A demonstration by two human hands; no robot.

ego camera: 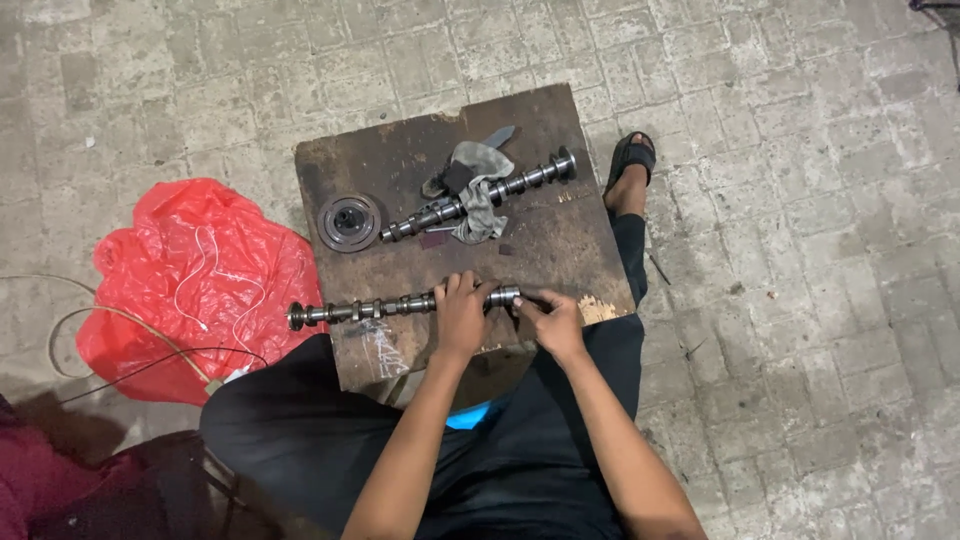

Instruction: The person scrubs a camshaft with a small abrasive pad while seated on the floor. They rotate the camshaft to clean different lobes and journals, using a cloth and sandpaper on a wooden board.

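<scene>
On the wooden board: a dark, stained wooden board [560,250] is set on the paved floor [800,300], in front of the seated person's knees.
Near camshaft: a long metal camshaft [365,309] is laid across the near edge of the board, its left end overhanging the board's side.
Left hand: the left hand [462,315] is wrapped over the near camshaft from above, fingers curled round it in a firm hold.
Right hand: the right hand [553,322] is closed at the shaft's right end, fingertips pinched on it; whether something small is held between them cannot be told.
Far camshaft: a second camshaft [530,178] is laid slantwise across the middle of the board.
Rag: a grey rag [480,195] is draped over the far camshaft, touching it.
Round part: a round metal disc [348,221] is seen flat on the board, just beside the far camshaft's left end.
Beside the board: a red plastic bag [190,285] is spread on the floor to the left, with thin cables lying over it.
Foot: a sandalled foot [630,165] is rested on the floor at the board's right edge.
</scene>
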